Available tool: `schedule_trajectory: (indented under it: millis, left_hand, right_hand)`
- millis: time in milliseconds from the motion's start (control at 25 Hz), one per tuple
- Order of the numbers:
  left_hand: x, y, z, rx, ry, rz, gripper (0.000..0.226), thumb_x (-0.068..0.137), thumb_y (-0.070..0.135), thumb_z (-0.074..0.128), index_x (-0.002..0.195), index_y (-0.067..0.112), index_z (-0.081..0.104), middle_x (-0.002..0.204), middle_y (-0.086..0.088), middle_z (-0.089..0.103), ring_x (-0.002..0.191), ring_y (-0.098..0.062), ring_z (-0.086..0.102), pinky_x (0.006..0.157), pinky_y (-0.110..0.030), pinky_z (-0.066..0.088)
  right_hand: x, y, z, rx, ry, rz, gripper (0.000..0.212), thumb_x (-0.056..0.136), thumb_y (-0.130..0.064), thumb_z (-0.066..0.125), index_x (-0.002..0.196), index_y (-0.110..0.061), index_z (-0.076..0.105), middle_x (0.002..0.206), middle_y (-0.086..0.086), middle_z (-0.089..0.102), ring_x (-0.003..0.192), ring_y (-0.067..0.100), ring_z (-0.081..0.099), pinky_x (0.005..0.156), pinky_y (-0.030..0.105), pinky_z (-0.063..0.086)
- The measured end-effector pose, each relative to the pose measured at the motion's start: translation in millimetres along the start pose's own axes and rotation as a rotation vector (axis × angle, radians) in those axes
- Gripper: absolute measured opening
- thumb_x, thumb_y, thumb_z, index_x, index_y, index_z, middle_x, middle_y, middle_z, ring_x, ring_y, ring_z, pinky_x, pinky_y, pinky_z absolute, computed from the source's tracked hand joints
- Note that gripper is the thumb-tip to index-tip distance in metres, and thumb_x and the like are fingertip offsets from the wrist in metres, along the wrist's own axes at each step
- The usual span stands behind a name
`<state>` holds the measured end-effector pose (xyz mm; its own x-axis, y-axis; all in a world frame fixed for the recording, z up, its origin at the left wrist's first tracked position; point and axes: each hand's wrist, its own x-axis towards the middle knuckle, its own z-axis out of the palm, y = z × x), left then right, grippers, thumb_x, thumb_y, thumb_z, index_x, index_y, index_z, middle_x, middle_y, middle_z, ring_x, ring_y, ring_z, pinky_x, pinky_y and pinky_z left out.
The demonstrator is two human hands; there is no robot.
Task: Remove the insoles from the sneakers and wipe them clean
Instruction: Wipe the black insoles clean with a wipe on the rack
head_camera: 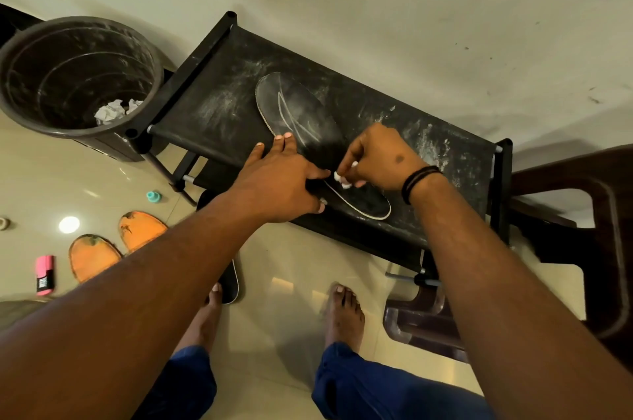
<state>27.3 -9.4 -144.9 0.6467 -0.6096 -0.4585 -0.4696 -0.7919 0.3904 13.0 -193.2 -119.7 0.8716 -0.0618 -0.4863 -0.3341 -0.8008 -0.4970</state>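
Head view, dusty black insole point(301, 111), crumpled white wad point(342, 180), fabric rack point(212, 94)

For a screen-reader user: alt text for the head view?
Seen from above, a left hand steadies a black insole on a dusty black rack while the right hand rubs it with a small white wipe. A bin holding crumpled paper and two orange insoles are on the floor to the left.

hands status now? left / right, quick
Left hand: open, fingers spread, pressing flat on the black insole on the rack.
Right hand: closed, pinching a small white wad against the insole.
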Motion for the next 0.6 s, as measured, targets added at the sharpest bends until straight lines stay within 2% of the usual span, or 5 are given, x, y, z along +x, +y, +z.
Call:
schedule_trajectory:
  millis: [120, 240, 320, 440, 600]
  left_hand:
    - [-0.1, 0.5, -1.8, -0.038, 0.015, -0.012, 0.067, 0.087, 0.056, 0.063, 0.147, 0.049, 0.035, 0.166, -0.016, -0.002, 0.153, -0.027, -0.01, 0.123, -0.051, -0.001]
    - [-1.6, 1.5, -2.6, -0.098, 0.049, -0.019, 0.061, 0.087, 0.055, 0.063, 0.144, 0.046, 0.043, 0.166, -0.014, 0.006, 0.154, -0.026, -0.004, 0.123, -0.05, 0.002]
    - [-2.1, 2.5, -2.7, -0.131, 0.129, -0.027, 0.056, 0.089, 0.052, 0.063, 0.142, 0.041, 0.049, 0.163, -0.012, 0.021, 0.153, -0.025, 0.009, 0.124, -0.049, 0.01]
    - [-2.7, 6.4, -2.8, -0.165, 0.258, -0.069, 0.058, 0.091, 0.045, 0.064, 0.143, 0.026, 0.05, 0.151, -0.009, 0.043, 0.141, -0.025, 0.038, 0.116, -0.044, 0.031]
    - [2.9, 9.9, 1.5, -0.25, 0.311, -0.076, 0.076, 0.087, 0.037, 0.071, 0.151, 0.015, 0.034, 0.147, -0.008, 0.046, 0.136, -0.026, 0.044, 0.112, -0.042, 0.04]
  right_hand:
    - [-7.4, 9.9, -7.0, 0.08, -0.051, -0.002, 0.011, 0.077, 0.002, 0.077, 0.078, -0.009, 0.077, 0.071, -0.002, 0.074, 0.06, 0.007, 0.07, 0.058, 0.016, 0.053]
    - [-0.3, 24.5, -3.4, 0.161, 0.272, -0.007, 0.007, 0.076, -0.011, 0.081, 0.076, -0.017, 0.077, 0.071, -0.003, 0.071, 0.058, 0.008, 0.06, 0.057, 0.019, 0.047]
    - [4.4, 28.0, 4.3, 0.148, 0.367, 0.01, 0.008, 0.075, -0.016, 0.083, 0.074, -0.02, 0.076, 0.072, -0.005, 0.069, 0.061, 0.007, 0.056, 0.058, 0.021, 0.044]
    - [8.3, 18.8, 14.3, 0.132, 0.384, -0.005, 0.008, 0.075, -0.019, 0.083, 0.073, -0.021, 0.075, 0.068, -0.01, 0.065, 0.059, 0.002, 0.055, 0.057, 0.015, 0.04]
    - [3.9, 4.3, 15.0, 0.151, 0.276, 0.047, 0.009, 0.076, -0.013, 0.082, 0.071, -0.019, 0.075, 0.065, -0.01, 0.063, 0.061, 0.002, 0.057, 0.056, 0.016, 0.044]
